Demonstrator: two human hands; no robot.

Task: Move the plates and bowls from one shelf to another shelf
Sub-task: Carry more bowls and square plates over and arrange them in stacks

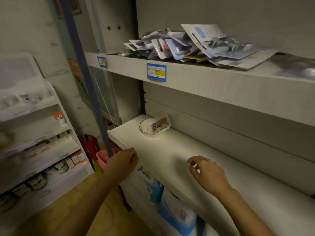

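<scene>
A white bowl with a thin dark rim stands near the back left corner of the white middle shelf. A small printed packet leans inside it. My left hand hovers at the shelf's front edge, fingers loosely curled, holding nothing. My right hand hangs over the shelf surface, fingers bent and apart, also holding nothing. Both hands are well in front of the bowl. No plates are in sight.
The upper shelf carries a pile of blister-packed goods and blue price tags. Blue-and-white packs sit below the middle shelf. A blue upright post, a pink basket, a red extinguisher and a stocked rack are at left.
</scene>
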